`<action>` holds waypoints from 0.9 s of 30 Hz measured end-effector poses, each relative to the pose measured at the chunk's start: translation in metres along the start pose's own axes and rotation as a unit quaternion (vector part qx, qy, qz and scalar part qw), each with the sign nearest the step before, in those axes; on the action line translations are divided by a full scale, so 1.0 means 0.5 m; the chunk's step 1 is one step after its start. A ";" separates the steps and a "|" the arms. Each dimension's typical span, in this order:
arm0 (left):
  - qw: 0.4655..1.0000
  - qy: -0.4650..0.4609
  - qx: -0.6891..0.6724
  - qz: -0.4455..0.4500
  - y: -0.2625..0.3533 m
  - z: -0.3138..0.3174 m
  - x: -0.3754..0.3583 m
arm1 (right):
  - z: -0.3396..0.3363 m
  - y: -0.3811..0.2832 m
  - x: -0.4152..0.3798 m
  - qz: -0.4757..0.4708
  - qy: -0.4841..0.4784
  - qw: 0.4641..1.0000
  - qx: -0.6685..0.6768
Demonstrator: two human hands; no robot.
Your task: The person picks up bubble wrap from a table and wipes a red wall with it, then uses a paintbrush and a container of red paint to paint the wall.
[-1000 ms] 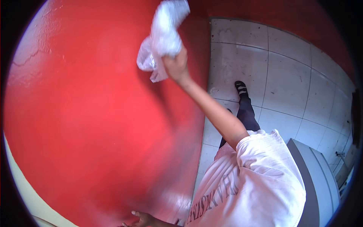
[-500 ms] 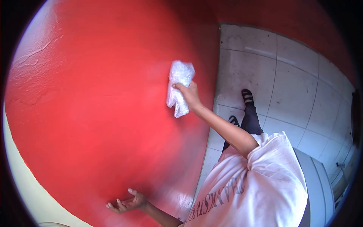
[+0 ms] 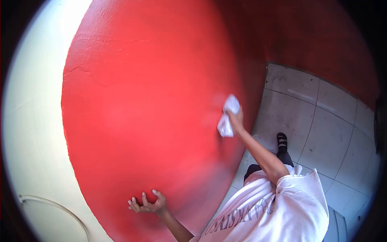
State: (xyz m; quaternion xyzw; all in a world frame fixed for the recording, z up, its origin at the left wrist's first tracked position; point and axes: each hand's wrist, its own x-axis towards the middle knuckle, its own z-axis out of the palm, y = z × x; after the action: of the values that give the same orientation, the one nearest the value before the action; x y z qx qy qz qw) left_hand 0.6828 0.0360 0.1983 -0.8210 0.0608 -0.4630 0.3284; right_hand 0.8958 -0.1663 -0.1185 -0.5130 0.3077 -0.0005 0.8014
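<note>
My right hand (image 3: pixel 235 120) is closed around a crumpled wad of clear, whitish plastic (image 3: pixel 231 104), whose ends stick out above and below my fingers. The wad is at the right part of the red wall (image 3: pixel 149 97), against it or very close. Lower left, my left hand (image 3: pixel 150 205) is held in front of the same wall with its fingers curled and apart, holding nothing. Whether it touches the wall cannot be made out.
A pale wall section (image 3: pixel 36 121) borders the red at the left, with a thin curved cable (image 3: pixel 60 209) low on it. Whitish floor tiles (image 3: pixel 332 133) lie at the right, where my sandalled foot (image 3: pixel 282 140) shows. A grey panel (image 3: pixel 336 226) stands at lower right.
The view has shifted, showing more pale wall at the left. My right hand and the plastic appear lower and further right in view. My left hand appears further right, its fingers more curled.
</note>
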 end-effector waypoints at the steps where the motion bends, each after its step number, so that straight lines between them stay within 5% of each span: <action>1: 1.000 -0.001 -0.003 0.000 -0.001 0.002 -0.001 | 0.013 -0.123 -0.004 -0.084 0.000 0.996 0.016; 3: 1.000 0.002 -0.006 0.000 0.001 0.005 0.000 | 0.055 -0.302 -0.022 -0.284 -0.034 0.953 0.098; 4: 1.000 0.004 -0.006 0.003 0.001 0.006 0.001 | 0.069 -0.398 -0.080 -0.204 -0.158 0.948 0.184; 6: 1.000 0.000 -0.001 0.007 -0.006 -0.001 -0.003 | 0.142 -0.430 -0.180 -0.472 -0.084 0.877 0.026; 7: 1.000 -0.001 0.000 0.006 -0.008 0.000 -0.005 | 0.141 -0.437 -0.268 -0.539 -0.140 0.831 0.003; 9: 0.999 0.011 -0.029 -0.035 -0.010 0.006 -0.016 | 0.139 -0.397 -0.407 -0.603 -0.386 0.697 -0.021; 11: 0.996 0.024 -0.064 -0.060 -0.016 0.009 -0.028 | 0.135 -0.348 -0.459 -0.702 -0.481 0.524 -0.036; 15: 1.000 0.006 -0.010 0.011 -0.010 0.001 -0.009 | 0.116 -0.340 -0.233 -0.780 -0.233 0.572 -0.101; 16: 1.000 0.006 -0.008 0.011 -0.007 0.001 -0.006 | 0.100 -0.302 -0.143 -0.724 -0.180 0.659 -0.094; 18: 1.000 0.009 -0.003 0.008 0.001 0.002 0.000 | 0.020 -0.201 -0.011 -0.498 -0.109 0.846 -0.157; 19: 1.000 0.008 -0.003 0.007 0.000 0.001 -0.002 | -0.026 -0.163 0.019 -0.441 -0.083 0.879 -0.162; 20: 1.000 0.007 -0.004 0.006 -0.001 0.002 -0.002 | -0.067 -0.041 0.087 -0.271 -0.089 0.944 -0.165; 21: 1.000 0.008 -0.006 0.005 0.001 0.005 -0.001 | -0.116 -0.017 0.100 0.070 -0.127 0.989 -0.018; 22: 1.000 0.009 -0.002 0.007 0.001 0.007 -0.001 | -0.132 0.049 0.116 0.008 0.026 0.998 -0.057; 25: 1.000 0.003 0.006 0.014 -0.001 0.005 -0.004 | -0.078 -0.137 0.017 -0.177 -0.007 0.983 0.052; 27: 1.000 0.001 0.005 0.018 -0.002 0.005 -0.004 | -0.009 -0.278 -0.062 -0.253 -0.136 0.954 0.083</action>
State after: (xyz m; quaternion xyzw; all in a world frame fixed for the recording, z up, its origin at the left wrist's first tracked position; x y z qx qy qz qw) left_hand 0.6837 0.0387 0.1964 -0.8175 0.0736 -0.4585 0.3405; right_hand 0.9126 -0.2260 0.0099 -0.5012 0.0547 -0.1585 0.8489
